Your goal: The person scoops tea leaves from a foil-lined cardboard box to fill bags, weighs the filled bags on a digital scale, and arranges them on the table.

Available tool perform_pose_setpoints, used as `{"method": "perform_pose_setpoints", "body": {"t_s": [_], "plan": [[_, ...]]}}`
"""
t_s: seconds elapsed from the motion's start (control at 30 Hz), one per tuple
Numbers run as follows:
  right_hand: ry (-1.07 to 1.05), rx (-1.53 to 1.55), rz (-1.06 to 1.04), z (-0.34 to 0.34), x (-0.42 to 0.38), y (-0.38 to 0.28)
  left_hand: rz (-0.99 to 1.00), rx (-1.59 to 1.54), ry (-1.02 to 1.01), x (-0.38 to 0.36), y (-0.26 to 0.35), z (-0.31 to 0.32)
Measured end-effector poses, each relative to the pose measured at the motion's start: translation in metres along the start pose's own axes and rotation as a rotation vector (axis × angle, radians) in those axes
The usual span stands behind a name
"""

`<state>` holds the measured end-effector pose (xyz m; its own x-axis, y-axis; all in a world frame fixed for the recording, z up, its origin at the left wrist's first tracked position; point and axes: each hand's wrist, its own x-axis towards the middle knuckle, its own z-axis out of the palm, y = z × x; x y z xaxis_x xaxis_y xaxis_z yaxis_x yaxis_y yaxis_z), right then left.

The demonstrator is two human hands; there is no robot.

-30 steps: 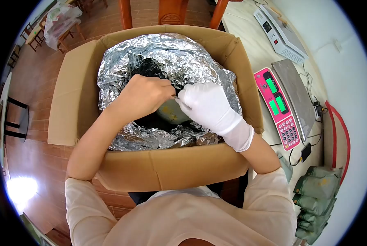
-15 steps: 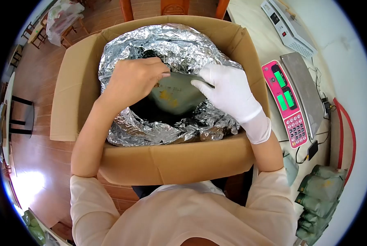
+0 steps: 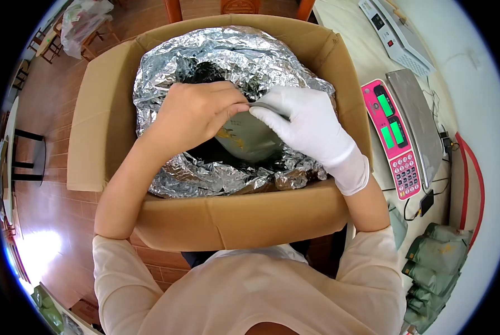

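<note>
A green pouch with gold print (image 3: pixel 251 139) hangs upright over the carton, its top edge held between my two hands. My bare left hand (image 3: pixel 205 111) pinches that edge from the left. In a white glove, my right hand (image 3: pixel 303 123) grips the top edge at the right, its fingertips close to the left thumb. Beneath lies a crumpled silver foil liner (image 3: pixel 227 47) inside a cardboard box (image 3: pixel 239 218). Dark loose contents (image 3: pixel 208 72) show in the middle of the foil. The pouch's left part is hidden behind my left hand.
To the right, a table holds a pink scale with green displays (image 3: pixel 392 134) and a white appliance (image 3: pixel 398 39). Several filled green pouches (image 3: pixel 437 257) are stacked at the lower right. A chair (image 3: pixel 239 6) stands beyond the box.
My hands have come closer together along the pouch's top edge, the left moving rightward. The pouch has shifted slightly right and down.
</note>
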<state>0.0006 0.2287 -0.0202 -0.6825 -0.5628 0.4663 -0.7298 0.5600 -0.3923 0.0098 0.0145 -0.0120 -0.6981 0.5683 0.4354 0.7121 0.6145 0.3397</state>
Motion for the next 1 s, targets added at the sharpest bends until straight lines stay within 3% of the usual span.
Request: {"method": "perform_pose_setpoints", "body": {"t_s": [0.1, 0.17, 0.53, 0.63, 0.67, 0.7, 0.77, 0.83, 1.0], "plan": [[-0.053, -0.124, -0.112, -0.003, 0.001, -0.003, 0.033, -0.029, -0.019, 0.003, -0.003, 0.000], [0.042, -0.237, -0.146, -0.004, 0.001, -0.002, 0.073, -0.017, -0.003, 0.003, -0.014, -0.005], [0.304, -0.129, 0.030, -0.032, 0.001, -0.008, -0.018, 0.065, 0.311, -0.006, -0.058, -0.036], [0.345, -0.102, 0.098, -0.038, -0.007, -0.002, -0.144, -0.125, 0.325, -0.006, -0.056, -0.033], [0.434, -0.034, 0.203, -0.044, -0.012, 0.003, -0.236, -0.150, 0.365, -0.008, -0.061, -0.029], [0.532, 0.028, 0.307, -0.051, -0.017, 0.008, -0.197, -0.163, 0.371, -0.009, -0.063, -0.027], [0.786, 0.230, 0.415, -0.066, -0.030, 0.017, -0.336, -0.142, 0.343, -0.004, -0.063, -0.023], [0.983, 0.211, 0.327, -0.095, -0.038, -0.001, -0.311, -0.194, 0.191, -0.002, -0.055, -0.012], [1.076, -0.161, 0.423, -0.188, -0.107, -0.054, -0.198, -0.434, -0.080, -0.001, -0.029, 0.016]]}}
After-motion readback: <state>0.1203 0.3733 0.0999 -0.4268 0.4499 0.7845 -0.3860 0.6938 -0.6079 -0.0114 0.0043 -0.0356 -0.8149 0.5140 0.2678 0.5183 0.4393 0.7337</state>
